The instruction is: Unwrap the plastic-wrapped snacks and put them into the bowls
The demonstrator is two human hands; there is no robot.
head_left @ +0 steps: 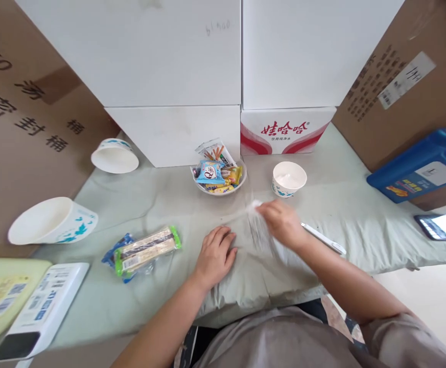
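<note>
— What does the head view show of your hands?

— My left hand (215, 255) lies flat, palm down, fingers spread and holding nothing, on the pale green cloth (322, 204) that covers the desk. My right hand (282, 222) is just beside it, fingers pinched shut on a thin clear plastic wrapper (259, 225), which is blurred and hangs from my fingertips down to the cloth

— And what lies around them?

— Just behind my right wrist a white pen (322, 238) lies on the cloth. Beyond my hands stands a small bowl of wrapped snacks (218, 178), and to its right an upright paper cup (289, 179). To my left lies a wrapped snack bar (146, 250) with green ends. Two more paper cups lie tipped on their sides: one near left (52, 221), one further back (114, 156)

— Anything at the edges?

— White cartons (177, 56) stacked at the back, one red-printed carton (287, 130), a blue box (422, 166) and a lit phone (443, 226) on the right
</note>
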